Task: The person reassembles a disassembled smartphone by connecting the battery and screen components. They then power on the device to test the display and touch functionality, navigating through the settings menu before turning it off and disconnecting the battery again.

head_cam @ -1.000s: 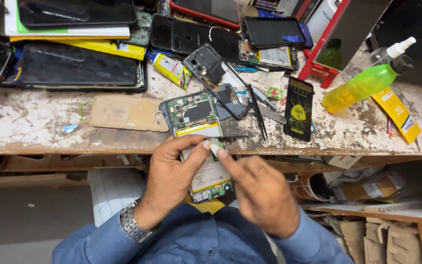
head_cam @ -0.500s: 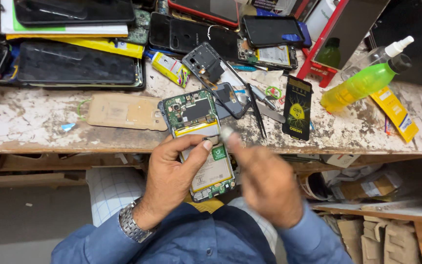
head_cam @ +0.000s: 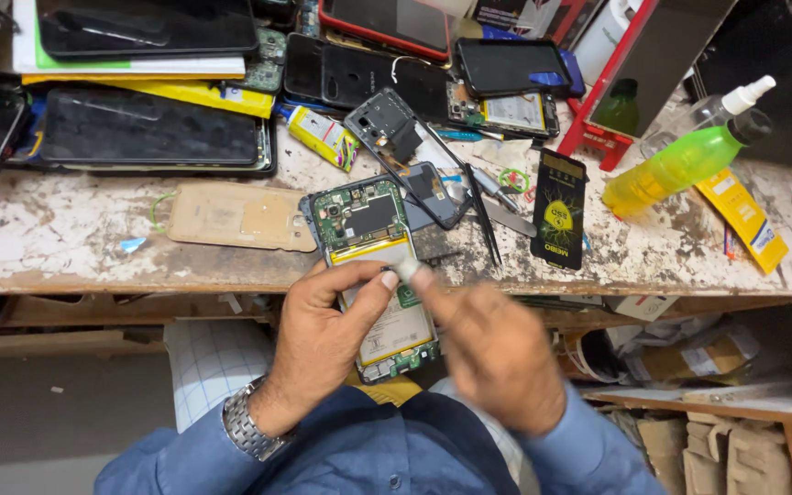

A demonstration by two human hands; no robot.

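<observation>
Presently:

1. A worn, paint-flaked bench [head_cam: 66, 229] is seen, crowded with phone parts.
2. A dark tablet screen [head_cam: 148, 137] is laid at the back left; a green spray bottle [head_cam: 680, 165] lies tilted at the right.
3. An opened phone [head_cam: 373, 275], back removed, is propped over the bench's front edge, board end on the bench, battery end hanging toward the lap.
4. The phone is steadied from the left by the left hand [head_cam: 323, 344]; its grip is pressed on the phone's edge, thumb on the battery face.
5. The right hand [head_cam: 497, 353] is blurred; its grip is pinched on a small pale piece [head_cam: 407, 268] just above the battery.
6. Black tweezers [head_cam: 480, 215] lie just right of the phone.
7. Risk, as judged: the overhanging phone could tip off the edge if the left hold slackens; a hurried pull could tear the pale piece or strain what is beneath it.
</observation>
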